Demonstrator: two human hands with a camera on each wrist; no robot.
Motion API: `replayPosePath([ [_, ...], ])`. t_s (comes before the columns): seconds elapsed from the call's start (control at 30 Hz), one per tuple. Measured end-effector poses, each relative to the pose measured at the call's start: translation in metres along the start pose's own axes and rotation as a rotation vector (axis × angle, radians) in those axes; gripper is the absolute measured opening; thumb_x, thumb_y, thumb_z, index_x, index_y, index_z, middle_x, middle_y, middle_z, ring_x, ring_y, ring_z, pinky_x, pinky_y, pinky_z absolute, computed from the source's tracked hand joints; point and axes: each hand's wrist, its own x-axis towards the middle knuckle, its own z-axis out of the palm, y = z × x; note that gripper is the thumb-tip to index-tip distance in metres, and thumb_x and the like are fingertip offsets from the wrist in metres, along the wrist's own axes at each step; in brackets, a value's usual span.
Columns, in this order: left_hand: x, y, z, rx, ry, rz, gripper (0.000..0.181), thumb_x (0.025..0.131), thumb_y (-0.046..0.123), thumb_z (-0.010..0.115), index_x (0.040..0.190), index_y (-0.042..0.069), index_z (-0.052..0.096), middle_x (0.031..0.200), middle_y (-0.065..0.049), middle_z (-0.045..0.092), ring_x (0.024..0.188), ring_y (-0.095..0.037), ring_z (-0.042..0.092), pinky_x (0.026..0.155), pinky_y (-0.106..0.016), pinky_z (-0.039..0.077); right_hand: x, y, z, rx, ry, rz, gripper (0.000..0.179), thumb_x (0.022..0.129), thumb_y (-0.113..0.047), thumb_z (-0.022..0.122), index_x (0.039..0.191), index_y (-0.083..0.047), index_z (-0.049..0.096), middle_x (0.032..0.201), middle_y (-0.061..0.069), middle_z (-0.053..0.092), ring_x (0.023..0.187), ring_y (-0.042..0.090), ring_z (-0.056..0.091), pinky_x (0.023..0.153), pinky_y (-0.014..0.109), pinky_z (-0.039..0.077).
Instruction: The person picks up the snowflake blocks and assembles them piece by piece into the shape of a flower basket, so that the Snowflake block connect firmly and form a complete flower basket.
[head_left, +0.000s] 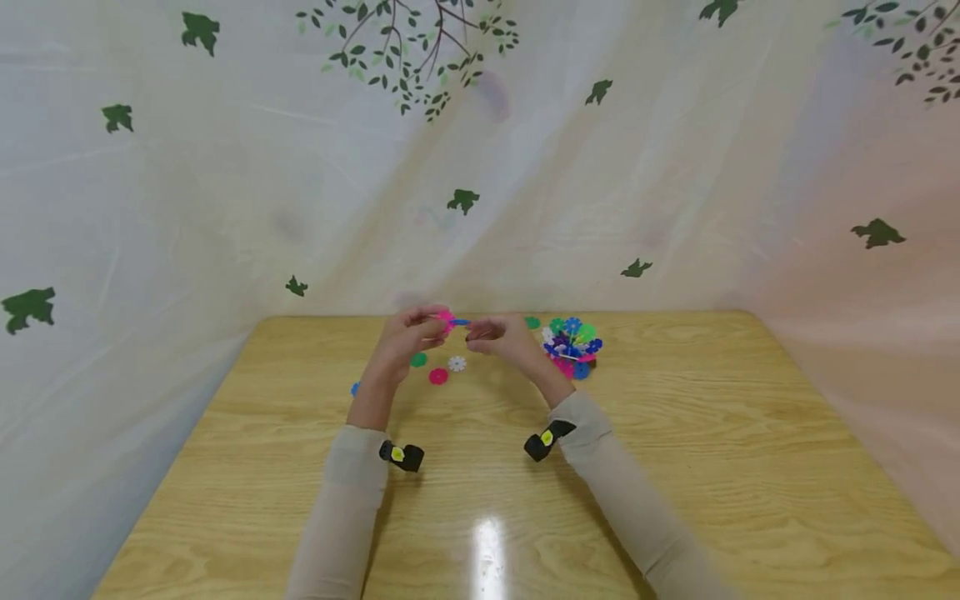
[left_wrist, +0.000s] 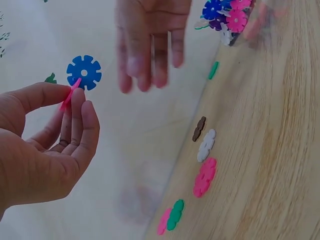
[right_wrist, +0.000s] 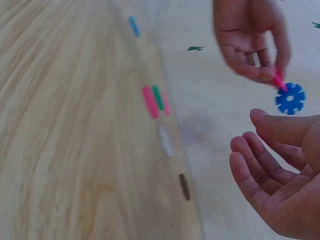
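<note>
So the left hand [left_wrist: 55, 147] has a pink disc [left_wrist: 70, 96] pinched between thumb and fingertips; it's turned nearly edge-on in the left wrist view, and a blue notched disc [left_wrist: 93, 70] is slotted onto it, so the pair is up in the air above the far part of the table [head_left: 465, 500]; the right hand [right_wrist: 290, 185] is just beside the blue disc but has hold of nothing, fingers loosely bent, thumb well away from them; it's kinda blurry in the left wrist view, fwiw.

Below the hands there's a scatter of loose discs lying flat; a green one [head_left: 418, 360], a deep pink one [head_left: 438, 376] and a white one [head_left: 457, 363] sit near each other, with a brown one [left_wrist: 199, 129] near the white; another pink piece [left_wrist: 163, 223] is right by the green, can't tell if they touch; a light blue one [head_left: 356, 388] is partly hidden by the left wrist.

Over past the right hand there's a multicolored cluster [head_left: 573, 346] of joined discs near the far edge, with a second green disc [head_left: 532, 322] between them; behind it all hangs a pale backdrop [head_left: 525, 233] with green bird shapes and leafy branches; both sleeves are beige, black straps at the wrists.
</note>
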Motion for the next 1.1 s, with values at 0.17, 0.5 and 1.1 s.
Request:
replayPosePath([
  [0.17, 0.001, 0.001, -0.003, -0.009, 0.012, -0.017, 0.038, 0.101, 0.008, 0.061, 0.137, -0.004, 0.059, 0.095, 0.007, 0.066, 0.086, -0.009, 0.064, 0.091, -0.030, 0.059, 0.008, 0.014, 0.004, -0.133, -0.123, 0.048, 0.033, 0.092, -0.003, 0.073, 0.122, 0.010, 0.067, 0.111, 0.026, 0.071, 0.087, 0.012, 0.067, 0.079, 0.032, 0.059],
  [0.5, -0.002, 0.004, -0.006, -0.027, 0.013, -0.034, 0.037, 0.101, 0.008, 0.061, 0.136, -0.003, 0.060, 0.097, 0.008, 0.066, 0.087, -0.010, 0.063, 0.099, -0.037, 0.057, 0.023, 0.029, 0.012, -0.306, -0.218, 0.072, 0.033, 0.089, -0.003, 0.076, 0.119, 0.006, 0.070, 0.103, 0.021, 0.074, 0.084, 0.012, 0.065, 0.064, 0.019, 0.050],
  [1.1, -0.001, 0.003, -0.006, -0.012, 0.009, -0.047, 0.041, 0.102, 0.009, 0.060, 0.140, -0.005, 0.056, 0.093, 0.008, 0.065, 0.083, -0.007, 0.063, 0.089, -0.028, 0.059, 0.023, 0.027, 0.010, -0.353, -0.211, 0.116, 0.018, 0.082, 0.000, 0.079, 0.098, 0.000, 0.070, 0.088, 0.006, 0.066, 0.081, 0.013, 0.057, 0.068, 0.021, 0.049],
])
